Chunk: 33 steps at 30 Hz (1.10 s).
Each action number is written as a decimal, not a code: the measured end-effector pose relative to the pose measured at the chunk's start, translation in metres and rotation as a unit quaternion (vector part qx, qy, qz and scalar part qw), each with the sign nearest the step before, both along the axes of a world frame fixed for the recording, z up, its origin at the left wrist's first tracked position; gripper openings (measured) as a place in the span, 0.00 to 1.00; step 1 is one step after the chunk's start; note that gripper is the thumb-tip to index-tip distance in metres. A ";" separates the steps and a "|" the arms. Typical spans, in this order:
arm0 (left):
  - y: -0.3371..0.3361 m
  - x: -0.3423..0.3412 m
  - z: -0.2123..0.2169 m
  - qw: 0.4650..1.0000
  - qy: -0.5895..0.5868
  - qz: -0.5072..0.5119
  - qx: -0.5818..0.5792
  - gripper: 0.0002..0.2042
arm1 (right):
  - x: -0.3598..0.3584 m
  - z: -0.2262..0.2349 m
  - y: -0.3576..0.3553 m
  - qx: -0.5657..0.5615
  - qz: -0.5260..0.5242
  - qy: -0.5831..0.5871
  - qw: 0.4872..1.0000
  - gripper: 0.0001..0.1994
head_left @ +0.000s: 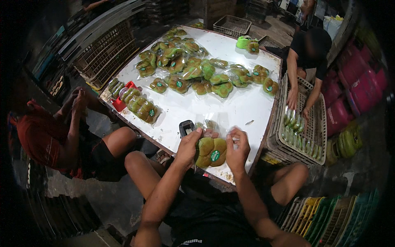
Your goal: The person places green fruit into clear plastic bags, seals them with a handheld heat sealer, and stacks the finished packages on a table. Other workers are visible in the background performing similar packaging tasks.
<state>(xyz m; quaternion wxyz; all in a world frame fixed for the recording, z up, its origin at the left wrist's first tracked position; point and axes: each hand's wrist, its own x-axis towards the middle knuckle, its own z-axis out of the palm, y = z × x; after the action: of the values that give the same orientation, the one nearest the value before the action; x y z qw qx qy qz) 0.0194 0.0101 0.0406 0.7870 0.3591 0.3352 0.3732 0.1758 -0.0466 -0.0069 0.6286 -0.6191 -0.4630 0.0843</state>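
Observation:
A bagged bun (210, 151), greenish brown, lobed and marked with a round green sticker, is between my hands at the table's near edge. My left hand (188, 145) is closed on the left side of its clear plastic bag. On the right, my right hand (238, 149) has its fingers curled and pinched at the bag's upper right edge. A black device (186, 128) with an opening, perhaps a tape dispenser, sits just beyond my left hand. Behind the bag, a few small reddish-brown pieces and clear plastic show; I cannot make out what they are.
Many bagged buns (193, 70) are heaped across the white table (173, 111). Red (119, 104) and green (243, 42) devices stand at its edges. At left sits a person (49, 136); at right another reaches into a plastic crate (324, 142) of bagged buns. Pink gas cylinders (358, 82) stand behind.

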 end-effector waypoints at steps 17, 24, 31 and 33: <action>-0.009 -0.007 -0.006 0.827 0.242 -0.033 0.506 0.17 | 0.009 0.005 -0.010 0.007 0.374 0.284 0.883 0.22; -0.010 -0.002 -0.002 0.928 0.257 -0.111 0.246 0.13 | 0.025 -0.005 -0.011 -0.132 0.276 0.226 0.925 0.19; -0.007 -0.004 -0.014 0.929 0.208 -0.021 0.305 0.13 | 0.014 0.017 -0.015 -0.112 0.167 -0.046 0.979 0.09; -0.007 -0.002 -0.017 0.932 0.166 0.001 0.323 0.13 | 0.025 0.033 -0.017 -0.135 0.255 -0.058 0.956 0.09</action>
<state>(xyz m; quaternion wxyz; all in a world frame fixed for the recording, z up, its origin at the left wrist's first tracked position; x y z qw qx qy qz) 0.0169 0.0035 0.0232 0.5617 0.6501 0.3228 0.3970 0.2005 -0.0634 0.0259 0.4688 -0.5637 -0.6251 0.2679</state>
